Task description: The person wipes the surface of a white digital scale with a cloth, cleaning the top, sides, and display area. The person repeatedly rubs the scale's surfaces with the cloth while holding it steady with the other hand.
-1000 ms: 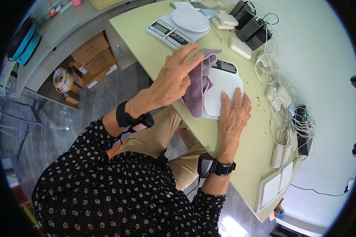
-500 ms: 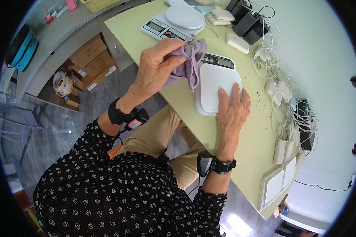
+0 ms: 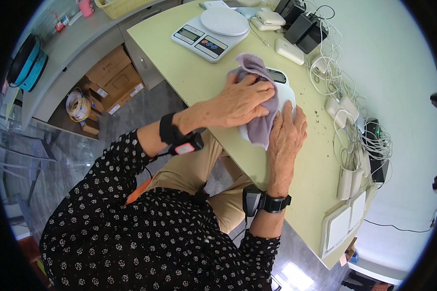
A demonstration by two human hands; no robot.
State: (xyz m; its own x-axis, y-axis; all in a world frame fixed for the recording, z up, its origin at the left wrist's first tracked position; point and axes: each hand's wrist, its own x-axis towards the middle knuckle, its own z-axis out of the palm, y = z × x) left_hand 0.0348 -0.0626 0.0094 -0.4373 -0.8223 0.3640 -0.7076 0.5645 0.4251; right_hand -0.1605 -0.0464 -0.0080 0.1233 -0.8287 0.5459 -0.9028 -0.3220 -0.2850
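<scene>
A purple-grey cloth [image 3: 263, 127] lies over the left part of a white kitchen scale [image 3: 287, 93] near the table's front edge. My left hand [image 3: 245, 99] is on top of the cloth, fingers bent into it and pressing it on the scale. My right hand [image 3: 287, 133] rests on the scale's right side, fingers stretched out flat on its platform. The cloth covers most of the scale's buttons; part of its display shows beyond the cloth. Farther back stands a second white scale [image 3: 211, 36] with a round platform.
White cables [image 3: 342, 92] and adapters run along the wall side of the pale green table [image 3: 179, 68]. Black power bricks [image 3: 301, 29] stand at the back. Another flat white scale [image 3: 342, 225] sits at the right corner. Dark crumbs [image 3: 317, 114] dot the tabletop.
My left hand has moved right and down, bringing the cloth from beside the scale onto it. My right hand has stayed on the scale's right side.
</scene>
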